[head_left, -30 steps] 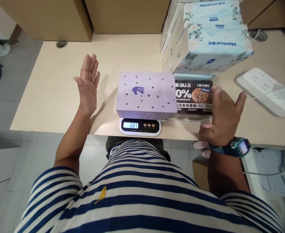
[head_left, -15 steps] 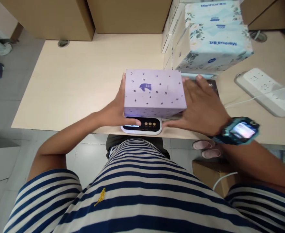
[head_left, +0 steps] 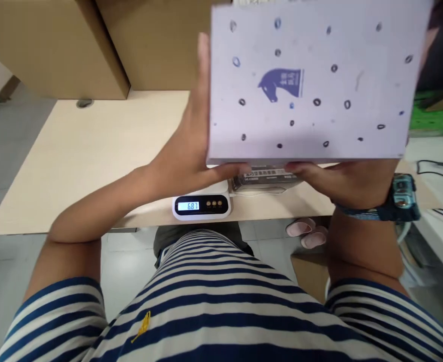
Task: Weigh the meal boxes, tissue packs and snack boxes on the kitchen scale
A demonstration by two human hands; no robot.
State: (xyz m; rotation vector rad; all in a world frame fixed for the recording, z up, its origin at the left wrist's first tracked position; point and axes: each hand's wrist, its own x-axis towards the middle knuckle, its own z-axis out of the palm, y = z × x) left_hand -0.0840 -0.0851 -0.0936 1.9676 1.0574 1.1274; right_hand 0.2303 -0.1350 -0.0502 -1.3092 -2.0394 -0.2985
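Raised high over the table is a pale lilac cardboard box (head_left: 312, 115) printed with small rings and a purple horse head. My left hand (head_left: 191, 146) grips its left end, thumb along the lower front edge. At the opposite end my right hand (head_left: 357, 181), with a watch on the wrist, holds the box too; its fingers are mostly hidden behind it. Below, at the table's front edge, sits a white digital scale (head_left: 201, 207) whose lit display reads 6.87. Partly covered by the lifted box, a dark printed package (head_left: 266, 178) lies right of the scale.
Large brown cartons (head_left: 48, 45) stand along the back of the pale wooden table (head_left: 93, 151). At the right is a white surface with black cables (head_left: 440, 171). Pink slippers (head_left: 307, 233) and a brown carton (head_left: 309, 274) are on the floor below.
Both hands came in from the sides and took hold of the lilac box. They lifted it off the scale, up and to the right, closer to my head. The scale's front is uncovered.
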